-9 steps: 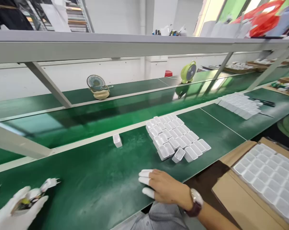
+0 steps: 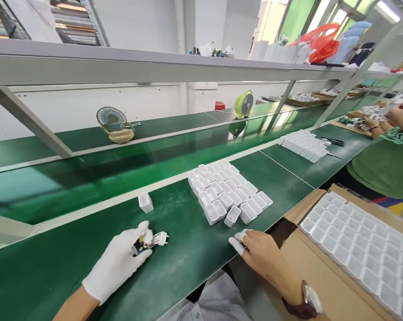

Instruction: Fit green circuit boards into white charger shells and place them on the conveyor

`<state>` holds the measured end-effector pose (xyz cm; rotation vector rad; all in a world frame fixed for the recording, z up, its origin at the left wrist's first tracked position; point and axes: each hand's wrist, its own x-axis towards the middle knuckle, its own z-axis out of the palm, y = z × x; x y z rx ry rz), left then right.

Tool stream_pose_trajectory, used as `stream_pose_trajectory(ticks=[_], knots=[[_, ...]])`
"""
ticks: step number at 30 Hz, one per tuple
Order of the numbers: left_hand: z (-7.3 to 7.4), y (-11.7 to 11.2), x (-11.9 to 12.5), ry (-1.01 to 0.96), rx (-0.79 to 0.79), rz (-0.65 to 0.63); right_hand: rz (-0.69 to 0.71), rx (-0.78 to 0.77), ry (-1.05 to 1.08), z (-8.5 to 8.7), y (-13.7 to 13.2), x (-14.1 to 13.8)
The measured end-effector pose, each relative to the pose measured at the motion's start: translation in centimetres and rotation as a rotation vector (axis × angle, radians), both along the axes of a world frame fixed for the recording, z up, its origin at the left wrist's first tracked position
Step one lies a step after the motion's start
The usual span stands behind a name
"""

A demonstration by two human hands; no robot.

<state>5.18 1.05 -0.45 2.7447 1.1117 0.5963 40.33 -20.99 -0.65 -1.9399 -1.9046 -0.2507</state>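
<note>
Since a moment ago the gloved left hand (image 2: 119, 258) has swung in from the near-left corner toward the middle of the green bench (image 2: 174, 263), and the right hand (image 2: 261, 258) has slid right and nearer to the block of white shells (image 2: 229, 191).

Pinched in the left hand's fingertips is a small plug assembly (image 2: 151, 240): a white body with metal prongs at its right end and a bit of yellow and dark wiring at the left, tucked under the fingers. Its long axis runs roughly left to right, prongs pointing toward the right hand, and it sits low over the bench surface; whether it touches the mat I cannot tell.

The right hand is bare except for white finger cots (image 2: 237, 243); its fingers are loosely curled, holding nothing, fingertips resting at the near edge of the mat. The nearest open shell (image 2: 232, 216) lies just beyond those fingertips, tilted out of its row, so the right hand is much closer to it than the left.

A single shell (image 2: 145, 202) stands alone farther out, just beyond the left hand. To the near right, a cardboard box (image 2: 321, 285) holds a white tray of empty cells (image 2: 361, 245). A co-worker's green sleeve (image 2: 384, 165) shows at far right.
</note>
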Motion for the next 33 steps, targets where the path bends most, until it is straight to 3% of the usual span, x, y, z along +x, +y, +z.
stream_pose_trajectory(ticks=[3,5,8,11,14,18,22,26,29,33], knots=[[0.9,1.0,2.8,0.123,0.07,-0.078,-0.128,0.09,-0.019,-0.4,-0.7,1.2],[2.0,0.7,4.4,0.1,0.09,-0.072,-0.166,0.101,-0.02,-0.9,-0.5,1.3],[3.6,-1.3,7.6,0.05,-0.014,-0.138,-0.186,0.05,-0.031,-1.5,0.9,1.0],[3.9,-3.9,11.5,0.113,-0.106,-0.287,-0.184,0.006,-0.057,-1.8,2.1,0.9],[3.2,-5.5,14.8,0.178,-0.16,-0.418,-0.145,-0.005,-0.081,-1.9,2.1,1.7],[1.8,-5.6,17.3,0.135,-0.171,-0.47,-0.102,0.032,-0.103,-2.0,0.6,3.0],[0.6,-5.2,18.2,0.102,-0.203,-0.452,-0.144,0.259,0.039,-2.0,-0.6,4.2],[-0.6,-5.3,18.5,0.08,-0.253,-0.387,-0.319,0.491,0.212,-1.5,-0.4,5.7],[-1.6,-5.5,18.4,0.052,-0.243,-0.311,-0.502,0.421,0.335,-1.7,0.6,6.9],[-2.2,-5.8,18.2,-0.02,-0.192,-0.249,-0.635,0.252,0.687,-3.1,2.1,8.1]])
